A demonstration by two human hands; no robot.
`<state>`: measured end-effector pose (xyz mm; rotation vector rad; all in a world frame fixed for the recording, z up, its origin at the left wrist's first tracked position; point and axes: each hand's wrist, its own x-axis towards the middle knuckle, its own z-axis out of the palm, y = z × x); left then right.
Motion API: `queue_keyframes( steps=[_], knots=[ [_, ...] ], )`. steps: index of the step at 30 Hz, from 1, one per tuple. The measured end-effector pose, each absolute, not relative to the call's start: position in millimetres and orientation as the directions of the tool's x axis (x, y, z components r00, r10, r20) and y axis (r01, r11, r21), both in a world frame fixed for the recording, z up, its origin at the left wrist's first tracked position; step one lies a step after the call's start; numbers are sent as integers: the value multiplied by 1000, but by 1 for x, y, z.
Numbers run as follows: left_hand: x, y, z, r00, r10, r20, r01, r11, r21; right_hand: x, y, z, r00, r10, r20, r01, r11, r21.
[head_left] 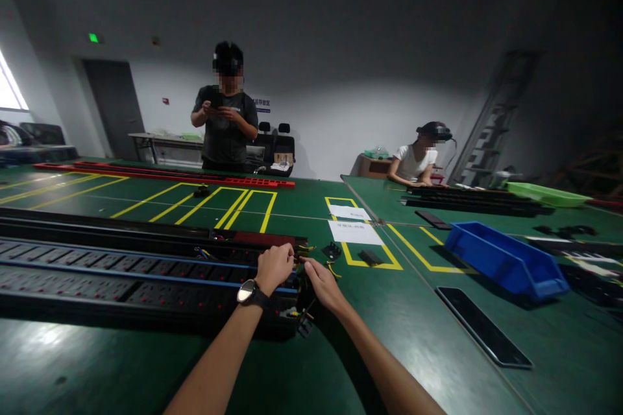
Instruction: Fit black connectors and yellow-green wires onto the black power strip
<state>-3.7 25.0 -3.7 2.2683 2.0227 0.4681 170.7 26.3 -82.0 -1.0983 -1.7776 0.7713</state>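
Our left hand [276, 267] and right hand [324, 282] curl at the end of the long black bars [160, 293] stretching toward nine o'clock, though we cannot tell if the fingers [288, 253] pinch anything, and the bars look heavy and stiff, best held by their sides.

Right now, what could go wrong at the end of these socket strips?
The yellow wire beside the right hand could snag. The wristwatch by the left hand might scrape the socket strips. The small black part at their near corner could get knocked.
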Motion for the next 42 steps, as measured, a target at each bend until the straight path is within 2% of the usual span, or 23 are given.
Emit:
queue_keyframes(
  steps=[22,35,42],
  knots=[
    [0,21,0,309,930,199,931,-338,137,171,26,-79,-258,894,367,399,444,-802],
    [-4,30,-3,246,956,158,915,-283,287,168,26,-81,-238,891,386,391,452,-802],
    [-2,28,1,270,952,145,915,-301,270,166,28,-81,-150,903,402,412,427,-805]
  ],
)
